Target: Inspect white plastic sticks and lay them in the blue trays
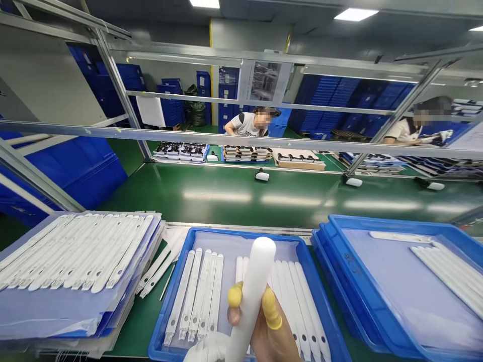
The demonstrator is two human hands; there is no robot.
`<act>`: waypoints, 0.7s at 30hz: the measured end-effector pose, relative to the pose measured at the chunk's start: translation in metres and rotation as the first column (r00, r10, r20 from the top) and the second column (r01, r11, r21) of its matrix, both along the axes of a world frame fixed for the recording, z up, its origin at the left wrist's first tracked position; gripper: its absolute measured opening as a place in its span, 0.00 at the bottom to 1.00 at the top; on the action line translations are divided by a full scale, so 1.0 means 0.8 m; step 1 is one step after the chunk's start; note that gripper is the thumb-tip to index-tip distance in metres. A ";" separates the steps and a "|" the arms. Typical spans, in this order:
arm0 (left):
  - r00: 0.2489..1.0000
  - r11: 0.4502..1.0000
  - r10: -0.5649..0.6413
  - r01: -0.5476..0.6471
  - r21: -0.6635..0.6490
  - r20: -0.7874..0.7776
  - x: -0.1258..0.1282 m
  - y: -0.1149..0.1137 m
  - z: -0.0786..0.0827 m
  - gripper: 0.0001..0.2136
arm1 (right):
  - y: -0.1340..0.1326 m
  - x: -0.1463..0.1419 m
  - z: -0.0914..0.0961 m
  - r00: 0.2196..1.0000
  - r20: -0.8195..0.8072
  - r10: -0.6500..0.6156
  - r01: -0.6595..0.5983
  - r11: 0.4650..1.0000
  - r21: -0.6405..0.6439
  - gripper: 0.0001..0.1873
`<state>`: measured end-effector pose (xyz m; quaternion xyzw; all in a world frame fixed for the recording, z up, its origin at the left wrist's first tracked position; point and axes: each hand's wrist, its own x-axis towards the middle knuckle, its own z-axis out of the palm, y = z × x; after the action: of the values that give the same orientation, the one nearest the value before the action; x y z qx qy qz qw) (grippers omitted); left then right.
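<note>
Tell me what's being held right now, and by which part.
The right hand, in yellow finger cots, grips a long white plastic piece around its middle. The gloved left hand's hold cannot be told.

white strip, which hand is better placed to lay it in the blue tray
Right, probably: the right hand grips the white plastic strip in yellow finger cots above the blue tray; the gloved left hand sits at the frame's edge.

Bright white ceiling panels (354,14) overhead, long glare streaks on the green workbench (215,196), soft sheen on the white rod (251,301) I hold, my view bowed toward the edges
</note>
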<state>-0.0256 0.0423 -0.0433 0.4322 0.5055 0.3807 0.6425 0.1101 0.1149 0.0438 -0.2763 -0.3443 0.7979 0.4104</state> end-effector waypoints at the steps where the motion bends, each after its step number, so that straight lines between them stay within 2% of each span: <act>1: 0.999 0.999 0.035 -0.035 0.033 -0.005 -0.001 0.003 0.001 0.14 | -0.001 0.002 -0.002 1.000 0.011 0.011 -0.011 1.000 0.007 0.30; 3: 0.996 0.993 0.087 -0.085 0.086 -0.021 -0.004 0.005 0.001 0.11 | -0.003 0.006 -0.008 0.999 0.041 0.030 -0.031 0.999 0.010 0.30; 6: 0.993 0.989 0.102 -0.095 0.111 -0.054 -0.006 -0.001 -0.012 0.10 | -0.004 0.009 -0.025 0.993 0.104 0.048 -0.048 0.999 0.000 0.33; 9: 0.989 0.990 0.097 -0.084 0.114 -0.112 0.000 -0.013 -0.032 0.18 | 0.006 -0.001 -0.053 0.990 0.142 0.019 -0.014 0.999 -0.036 0.34; 11: 0.983 0.992 0.091 -0.076 0.102 -0.158 0.008 -0.016 -0.048 0.26 | 0.022 -0.014 -0.081 0.970 0.236 -0.054 0.063 0.998 -0.031 0.31; 12: 0.976 0.993 0.087 -0.070 0.091 -0.199 0.011 -0.014 -0.056 0.29 | 0.032 -0.021 -0.097 0.937 0.331 -0.107 0.116 0.993 -0.007 0.30; 13: 0.966 0.995 0.078 -0.062 0.074 -0.245 0.014 -0.011 -0.065 0.30 | 0.041 -0.027 -0.116 0.862 0.477 -0.172 0.166 0.985 0.056 0.28; 14: 0.952 0.997 0.073 -0.060 0.053 -0.298 0.016 -0.005 -0.074 0.30 | 0.050 -0.032 -0.135 0.717 0.656 -0.235 0.173 0.972 0.159 0.24; 15: 0.878 1.000 -0.003 0.015 0.021 -0.478 0.016 0.002 -0.084 0.30 | 0.056 -0.034 -0.155 0.642 0.727 -0.244 0.163 0.970 0.181 0.20; 16: 0.779 0.994 -0.105 0.105 -0.036 -0.618 0.016 0.009 -0.095 0.31 | 0.061 -0.034 -0.174 0.577 0.779 -0.246 0.150 0.969 0.195 0.19; 17: 0.751 0.990 -0.136 0.119 -0.071 -0.646 0.015 0.016 -0.106 0.33 | 0.063 -0.033 -0.192 0.519 0.821 -0.238 0.125 0.971 0.203 0.19; 19: 0.718 0.984 -0.179 0.131 -0.122 -0.672 0.014 0.024 -0.127 0.34 | 0.061 -0.027 -0.222 0.439 0.875 -0.204 0.070 0.979 0.193 0.23; 21: 0.720 0.981 -0.191 0.123 -0.149 -0.667 0.016 0.026 -0.143 0.32 | 0.055 -0.023 -0.242 0.367 0.914 -0.170 0.009 0.984 0.180 0.25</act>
<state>-0.0129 0.0633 -0.1579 0.5517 0.6836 0.1170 0.4633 0.0920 0.1588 -0.1498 -0.6635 -0.5557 0.4554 0.2088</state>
